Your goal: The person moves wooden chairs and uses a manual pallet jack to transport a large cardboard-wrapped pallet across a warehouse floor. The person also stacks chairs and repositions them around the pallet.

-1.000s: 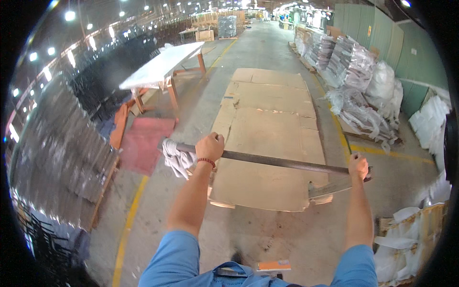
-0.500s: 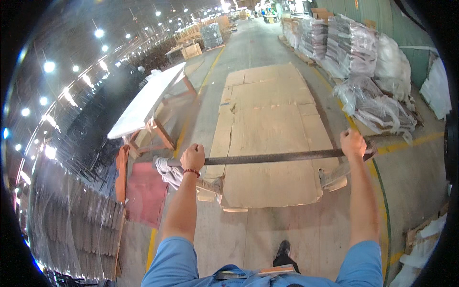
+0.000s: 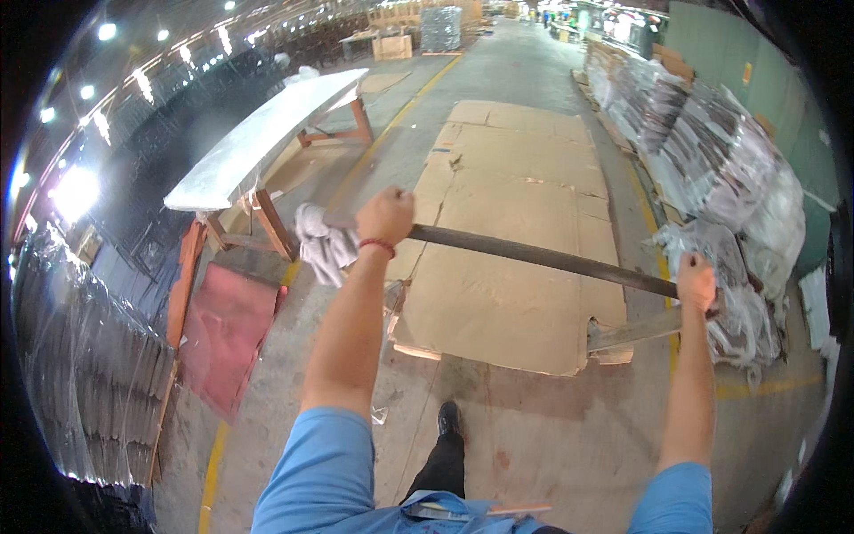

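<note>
A dark push bar (image 3: pixel 543 257) runs across in front of me, its left end higher in the view than its right. My left hand (image 3: pixel 386 219) is wrapped round its left part, a red bead bracelet on the wrist. Around the right end my right hand (image 3: pixel 696 281) is closed. A pale cloth (image 3: pixel 326 246) hangs beside my left hand, at the bar's left end. Beyond and below the bar lies a long, low platform cart topped with creased cardboard (image 3: pixel 507 200). A wooden side piece (image 3: pixel 633 333) shows at its near right corner.
To the left stands a white-topped table (image 3: pixel 267 138) on wooden legs, with a red sheet (image 3: pixel 233 338) on the floor nearer me. Plastic-wrapped stacks (image 3: pixel 89 374) line the near left. More wrapped goods (image 3: pixel 712 169) stand along the right wall. Yellow lines (image 3: pixel 381 141) mark the aisle.
The view has turned to the right and tilted lower. The bar now slants, left end up. Both hands keep their grip, and a different step of my feet shows below.
</note>
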Action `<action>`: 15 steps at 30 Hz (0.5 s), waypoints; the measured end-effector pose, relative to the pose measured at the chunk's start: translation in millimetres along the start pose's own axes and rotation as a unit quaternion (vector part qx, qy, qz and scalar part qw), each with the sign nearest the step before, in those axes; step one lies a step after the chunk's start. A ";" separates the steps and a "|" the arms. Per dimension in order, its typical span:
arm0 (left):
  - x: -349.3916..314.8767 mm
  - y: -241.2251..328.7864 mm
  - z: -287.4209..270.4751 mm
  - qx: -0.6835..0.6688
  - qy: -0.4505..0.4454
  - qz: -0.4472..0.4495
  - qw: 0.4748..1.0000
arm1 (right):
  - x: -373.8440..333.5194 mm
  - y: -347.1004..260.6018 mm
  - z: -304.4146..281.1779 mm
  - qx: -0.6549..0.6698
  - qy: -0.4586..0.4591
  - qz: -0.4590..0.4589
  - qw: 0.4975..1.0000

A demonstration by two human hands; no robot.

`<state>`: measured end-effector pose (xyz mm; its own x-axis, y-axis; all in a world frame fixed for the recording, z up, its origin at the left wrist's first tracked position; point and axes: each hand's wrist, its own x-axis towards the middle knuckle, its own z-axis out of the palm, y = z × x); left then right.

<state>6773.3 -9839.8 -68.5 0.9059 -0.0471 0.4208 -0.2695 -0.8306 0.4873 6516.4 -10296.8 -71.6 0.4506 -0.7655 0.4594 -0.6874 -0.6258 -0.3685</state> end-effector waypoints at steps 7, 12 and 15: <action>178.0 52.9 115.4 -0.001 -0.129 -0.041 0.991 | 172.0 -57.0 123.8 -0.065 -0.023 0.049 0.996; 300.4 78.6 189.5 0.038 -0.158 -0.055 0.985 | 284.7 -102.9 204.8 -0.075 -0.047 0.056 0.994; 377.4 79.8 234.6 0.066 -0.141 -0.054 0.986 | 346.5 -143.3 256.3 -0.058 -0.063 0.053 0.995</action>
<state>7170.2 -10054.1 -50.3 0.9868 -0.0917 0.1338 -0.1390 -0.9032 0.4061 6917.1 -10510.8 -66.7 0.4353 -0.8435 0.3147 -0.7924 -0.5249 -0.3107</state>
